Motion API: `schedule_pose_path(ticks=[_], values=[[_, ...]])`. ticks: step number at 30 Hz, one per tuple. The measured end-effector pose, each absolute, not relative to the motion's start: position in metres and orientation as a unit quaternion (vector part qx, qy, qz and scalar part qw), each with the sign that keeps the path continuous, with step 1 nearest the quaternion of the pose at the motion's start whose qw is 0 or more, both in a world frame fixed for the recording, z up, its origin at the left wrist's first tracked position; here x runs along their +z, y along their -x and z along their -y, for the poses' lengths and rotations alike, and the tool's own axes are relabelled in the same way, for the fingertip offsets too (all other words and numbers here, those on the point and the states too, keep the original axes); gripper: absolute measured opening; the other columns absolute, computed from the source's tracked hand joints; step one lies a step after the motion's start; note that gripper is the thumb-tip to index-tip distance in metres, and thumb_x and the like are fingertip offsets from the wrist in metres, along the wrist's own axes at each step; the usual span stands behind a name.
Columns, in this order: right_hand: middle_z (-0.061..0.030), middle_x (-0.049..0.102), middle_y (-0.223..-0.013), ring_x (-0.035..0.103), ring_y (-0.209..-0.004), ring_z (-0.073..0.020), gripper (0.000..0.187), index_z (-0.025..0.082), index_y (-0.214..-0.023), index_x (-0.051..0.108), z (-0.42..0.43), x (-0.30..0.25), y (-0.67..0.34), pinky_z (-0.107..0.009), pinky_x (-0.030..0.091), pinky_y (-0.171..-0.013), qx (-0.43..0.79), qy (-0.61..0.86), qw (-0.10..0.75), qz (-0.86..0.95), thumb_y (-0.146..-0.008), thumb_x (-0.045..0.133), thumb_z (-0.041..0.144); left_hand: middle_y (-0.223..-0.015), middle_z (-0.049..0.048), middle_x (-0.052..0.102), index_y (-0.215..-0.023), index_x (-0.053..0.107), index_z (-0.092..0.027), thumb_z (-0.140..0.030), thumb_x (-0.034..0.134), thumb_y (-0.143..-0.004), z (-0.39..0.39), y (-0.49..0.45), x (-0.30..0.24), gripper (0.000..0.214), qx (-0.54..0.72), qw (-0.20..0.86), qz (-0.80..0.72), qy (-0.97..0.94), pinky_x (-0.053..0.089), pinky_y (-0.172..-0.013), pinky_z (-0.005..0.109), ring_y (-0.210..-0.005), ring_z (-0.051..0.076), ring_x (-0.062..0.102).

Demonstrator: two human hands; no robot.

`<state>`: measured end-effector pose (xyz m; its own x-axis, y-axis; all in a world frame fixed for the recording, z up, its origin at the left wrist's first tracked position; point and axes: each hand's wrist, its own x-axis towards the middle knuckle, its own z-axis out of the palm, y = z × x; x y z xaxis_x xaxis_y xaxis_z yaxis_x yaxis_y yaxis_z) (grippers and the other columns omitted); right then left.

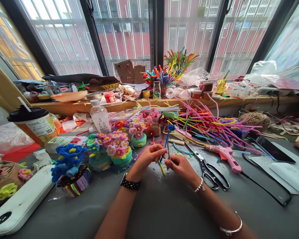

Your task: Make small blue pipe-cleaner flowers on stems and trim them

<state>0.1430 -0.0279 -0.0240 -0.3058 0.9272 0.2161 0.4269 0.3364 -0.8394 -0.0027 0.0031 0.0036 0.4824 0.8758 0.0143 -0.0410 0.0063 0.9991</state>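
Pinching a blue fuzzy pipe cleaner (167, 137) between them, the left hand (150, 155) and right hand (181, 167) meet just above the middle of the grey worktop (164, 205). Both sets of fingers (161, 152) are closed tight on its lower end, while its curled top stands up toward 12 o'clock. I'd say the thin stem could kink or slide out of so small a pinch. At 3 o'clock of the right hand, black-handled steel scissors (209, 171) lie with blades parted, near the wrist, so a careless sweep might catch them. At 10 o'clock, the pink pipe-cleaner flowers in green pots (118, 149) sit near enough for the left forearm to topple.
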Motion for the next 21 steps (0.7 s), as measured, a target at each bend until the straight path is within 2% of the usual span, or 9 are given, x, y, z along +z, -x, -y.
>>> schedule_pose_path(ticks=[5, 7, 10, 13, 17, 21], values=[[0.0019, 0.042, -0.057, 0.035, -0.053, -0.0100, 0.053, 0.015, -0.067, 0.049, 0.0294, -0.0249, -0.1432, -0.021, 0.027, -0.046, 0.369, 0.432, 0.353, 0.743, -0.072, 0.030, 0.064, -0.053, -0.0051, 0.049, -0.060, 0.050, -0.013, -0.030, 0.056, -0.069, -0.0018, 0.0031, 0.0037, 0.019, 0.369, 0.621, -0.333, -0.606, 0.019, -0.043, 0.019, -0.042, 0.003, 0.030], [0.0009, 0.044, -0.059, 0.037, -0.055, -0.0107, 0.053, 0.015, -0.068, 0.050, 0.0294, -0.0247, -0.1434, -0.021, 0.029, -0.048, 0.377, 0.426, 0.351, 0.744, -0.073, 0.030, 0.064, -0.049, -0.0058, 0.045, -0.059, 0.049, -0.013, -0.029, 0.055, -0.069, -0.0015, 0.0033, 0.0028, 0.020, 0.363, 0.620, -0.329, -0.613, 0.019, -0.043, 0.019, -0.041, 0.003, 0.030], [-0.0001, 0.046, -0.061, 0.039, -0.057, -0.0113, 0.055, 0.015, -0.064, 0.050, 0.0285, -0.0239, -0.1438, -0.021, 0.030, -0.050, 0.381, 0.422, 0.349, 0.745, -0.073, 0.028, 0.064, -0.043, -0.0075, 0.038, -0.058, 0.048, -0.013, -0.028, 0.056, -0.069, -0.0019, 0.0036, 0.0011, 0.020, 0.353, 0.620, -0.328, -0.619, 0.019, -0.043, 0.019, -0.040, 0.003, 0.029], [0.0011, 0.042, -0.056, 0.037, -0.053, -0.0100, 0.057, 0.014, -0.059, 0.048, 0.0278, -0.0235, -0.1435, -0.021, 0.028, -0.047, 0.380, 0.428, 0.353, 0.740, -0.071, 0.028, 0.066, -0.046, -0.0072, 0.039, -0.059, 0.047, -0.014, -0.029, 0.055, -0.069, -0.0024, 0.0038, -0.0004, 0.020, 0.352, 0.625, -0.325, -0.616, 0.019, -0.042, 0.019, -0.040, 0.003, 0.029], [0.0041, 0.034, -0.048, 0.031, -0.046, -0.0075, 0.050, 0.015, -0.053, 0.044, 0.0276, -0.0244, -0.1419, -0.020, 0.023, -0.043, 0.386, 0.445, 0.371, 0.718, -0.070, 0.039, 0.061, -0.048, -0.0066, 0.041, -0.060, 0.045, -0.014, -0.030, 0.055, -0.069, -0.0027, 0.0038, -0.0011, 0.021, 0.351, 0.630, -0.325, -0.611, 0.019, -0.042, 0.019, -0.041, 0.003, 0.029], [0.0049, 0.033, -0.043, 0.029, -0.043, -0.0069, 0.046, 0.016, -0.046, 0.038, 0.0270, -0.0260, -0.1399, -0.020, 0.022, -0.042, 0.371, 0.469, 0.394, 0.698, -0.068, 0.047, 0.055, -0.049, -0.0060, 0.043, -0.062, 0.044, -0.015, -0.032, 0.055, -0.068, -0.0023, 0.0030, 0.0009, 0.022, 0.355, 0.634, -0.335, -0.600, 0.019, -0.042, 0.019, -0.041, 0.003, 0.029]])
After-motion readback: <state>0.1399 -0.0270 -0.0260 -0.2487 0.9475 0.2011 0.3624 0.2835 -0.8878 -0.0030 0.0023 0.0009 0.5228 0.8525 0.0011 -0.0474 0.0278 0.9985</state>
